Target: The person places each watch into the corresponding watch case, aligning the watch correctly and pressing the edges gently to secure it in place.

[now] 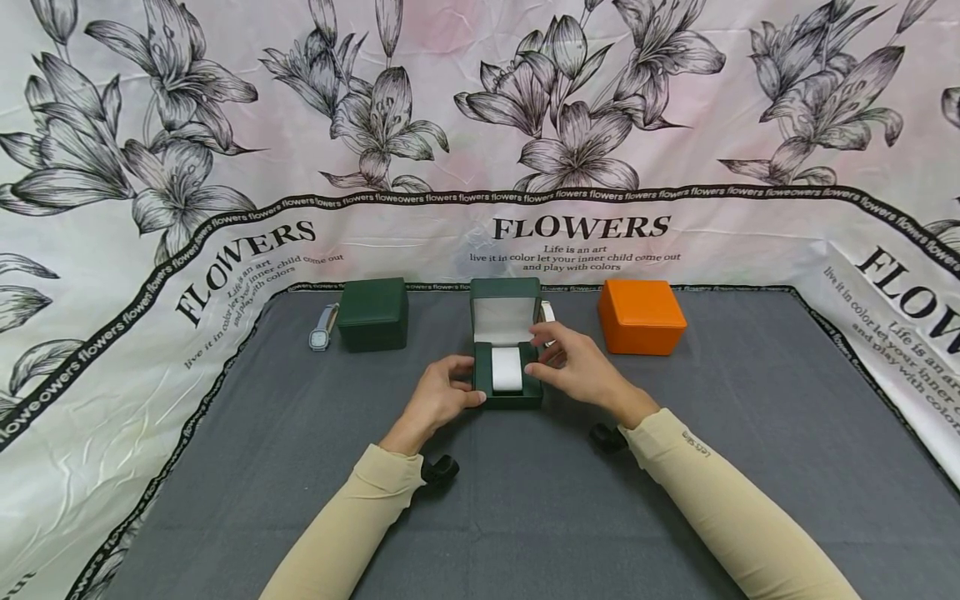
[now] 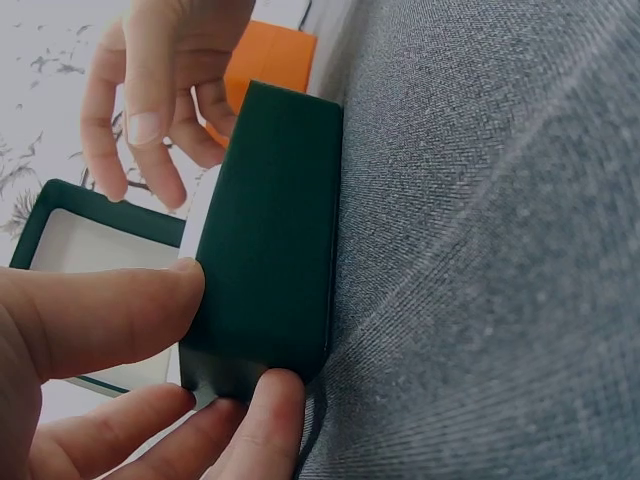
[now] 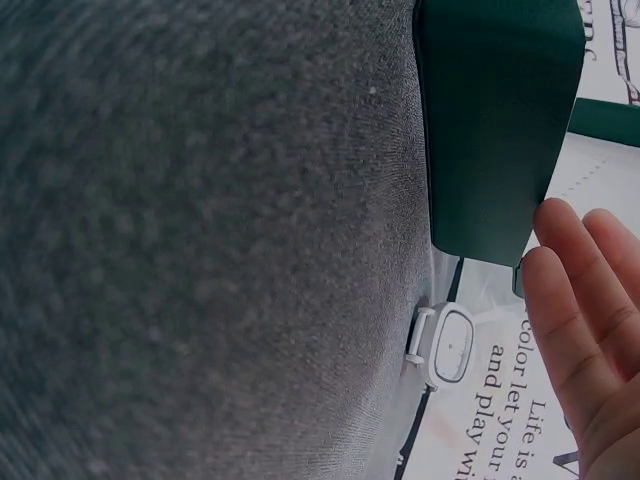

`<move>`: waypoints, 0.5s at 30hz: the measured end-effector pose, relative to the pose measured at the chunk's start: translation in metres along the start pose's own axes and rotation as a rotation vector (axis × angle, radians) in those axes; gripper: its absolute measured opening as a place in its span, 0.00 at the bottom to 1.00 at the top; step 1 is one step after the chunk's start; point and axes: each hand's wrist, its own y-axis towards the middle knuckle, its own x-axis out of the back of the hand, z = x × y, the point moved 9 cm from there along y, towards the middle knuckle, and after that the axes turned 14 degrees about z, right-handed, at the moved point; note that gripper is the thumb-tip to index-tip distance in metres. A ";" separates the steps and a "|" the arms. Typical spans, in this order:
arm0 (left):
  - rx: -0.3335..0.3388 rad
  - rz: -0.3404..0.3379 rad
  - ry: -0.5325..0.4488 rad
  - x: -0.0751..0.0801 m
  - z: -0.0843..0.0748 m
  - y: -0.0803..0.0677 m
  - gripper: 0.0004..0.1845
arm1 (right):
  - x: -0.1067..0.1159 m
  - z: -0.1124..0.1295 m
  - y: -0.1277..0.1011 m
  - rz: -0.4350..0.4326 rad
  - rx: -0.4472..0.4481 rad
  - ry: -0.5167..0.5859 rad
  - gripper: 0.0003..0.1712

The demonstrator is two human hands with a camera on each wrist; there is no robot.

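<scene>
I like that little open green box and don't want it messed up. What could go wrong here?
The open green box is steadied only by the left hand pinching one side, so it might tip or slide on the grey cloth. The right hand hovers right over the white cushion and could knock the raised lid shut. A white watch behind the box could get bumped.
</scene>
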 end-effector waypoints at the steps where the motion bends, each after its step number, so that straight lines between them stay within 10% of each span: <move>1: 0.001 -0.001 0.002 0.000 0.000 0.000 0.32 | 0.000 0.000 0.000 0.000 0.000 0.001 0.32; 15: 0.015 -0.012 0.038 0.004 -0.006 -0.001 0.32 | 0.011 -0.011 -0.005 -0.016 -0.039 -0.004 0.31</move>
